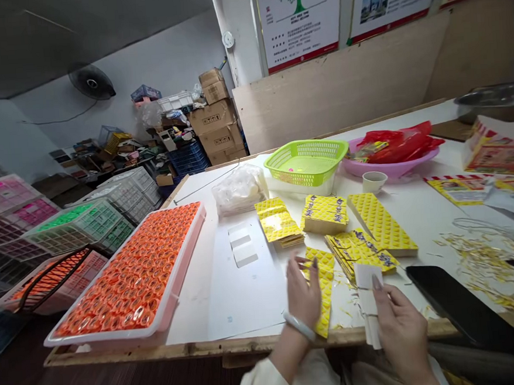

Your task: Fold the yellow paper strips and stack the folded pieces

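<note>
Surrounding room: stacked cardboard boxes [217, 125] and plastic crates [79, 228] fill the far corner and left side, away from the hands.

Bench: a white-topped bench [191, 320] with a wooden front edge carries everything below. Its crowded surface leaves little room, so a careless sweep of an arm could knock things together.

Largest load: a pink-rimmed tray [171, 292] packed with orange sachets [126, 272] sits near the front edge. A bump could shift the tray or spill the sachets.

Middle things: yellow printed card stacks [381, 225] lie in rows beside a green plastic basket [306, 162]. The nearest loose, fanned pile of yellow printed strips [360, 255] could slide into the neat stacks and mix with them.

Phone: a black smartphone [456, 302] lies at the front right, apparently reaching over the edge, so a nudge could tip it off.

Left hand [302, 298]: its fingers are raised and spread above a yellow strip [325, 322]. Blur makes it hard to tell whether it grasps anything.

Right hand [401, 335]: it pinches white card strips [368, 305] between thumb and fingers. A slackened grip could let them drop.

Smallest: yellow paper trimmings [486, 264] are scattered at right and could stick to the cards.
</note>
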`<control>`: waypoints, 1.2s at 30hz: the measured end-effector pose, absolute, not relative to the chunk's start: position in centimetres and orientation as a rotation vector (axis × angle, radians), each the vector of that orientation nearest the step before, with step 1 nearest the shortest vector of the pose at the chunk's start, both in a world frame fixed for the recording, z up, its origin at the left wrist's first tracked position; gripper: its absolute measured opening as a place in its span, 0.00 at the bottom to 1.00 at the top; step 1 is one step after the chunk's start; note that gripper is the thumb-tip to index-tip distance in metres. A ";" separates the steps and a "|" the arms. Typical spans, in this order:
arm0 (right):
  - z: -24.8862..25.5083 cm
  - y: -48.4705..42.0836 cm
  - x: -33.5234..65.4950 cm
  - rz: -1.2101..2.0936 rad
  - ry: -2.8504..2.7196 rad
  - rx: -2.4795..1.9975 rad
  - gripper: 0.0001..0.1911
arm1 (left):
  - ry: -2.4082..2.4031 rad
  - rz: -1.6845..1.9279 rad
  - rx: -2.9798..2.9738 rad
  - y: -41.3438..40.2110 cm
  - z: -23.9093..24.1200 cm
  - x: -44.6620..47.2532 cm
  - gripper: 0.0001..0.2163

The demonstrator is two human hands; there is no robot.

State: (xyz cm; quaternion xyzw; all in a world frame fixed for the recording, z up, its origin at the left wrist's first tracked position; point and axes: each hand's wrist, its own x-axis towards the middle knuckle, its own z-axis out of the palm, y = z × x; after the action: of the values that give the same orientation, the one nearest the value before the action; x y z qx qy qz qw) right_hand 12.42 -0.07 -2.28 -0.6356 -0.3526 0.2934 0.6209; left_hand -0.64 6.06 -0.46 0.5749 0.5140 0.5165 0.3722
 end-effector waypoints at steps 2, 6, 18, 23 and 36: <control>-2.7 1.3 12.7 0.884 -0.560 -1.316 0.21 | 1.518 1.204 1.445 9.4 -1.2 -1.7 0.19; -4.2 3.1 12.2 1.137 -0.333 -1.103 0.27 | 1.522 1.127 1.426 12.7 -3.3 -1.2 0.24; 2.4 0.1 10.1 1.227 -0.334 -0.886 0.18 | 0.945 1.159 1.160 7.1 0.4 -1.9 0.18; 3.7 0.0 8.8 1.247 -0.437 -0.914 0.17 | 0.803 1.214 1.092 5.3 2.2 -1.6 0.17; 3.1 -0.7 8.1 1.209 -0.620 -1.023 0.19 | 0.972 1.283 1.399 4.6 1.1 -1.4 0.14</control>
State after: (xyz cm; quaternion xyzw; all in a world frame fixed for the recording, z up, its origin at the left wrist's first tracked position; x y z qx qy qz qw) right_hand 8.14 -0.67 3.14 -0.4519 -0.2740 0.5343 0.6597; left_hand -1.44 4.61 1.12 0.5743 0.3990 0.5265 0.4834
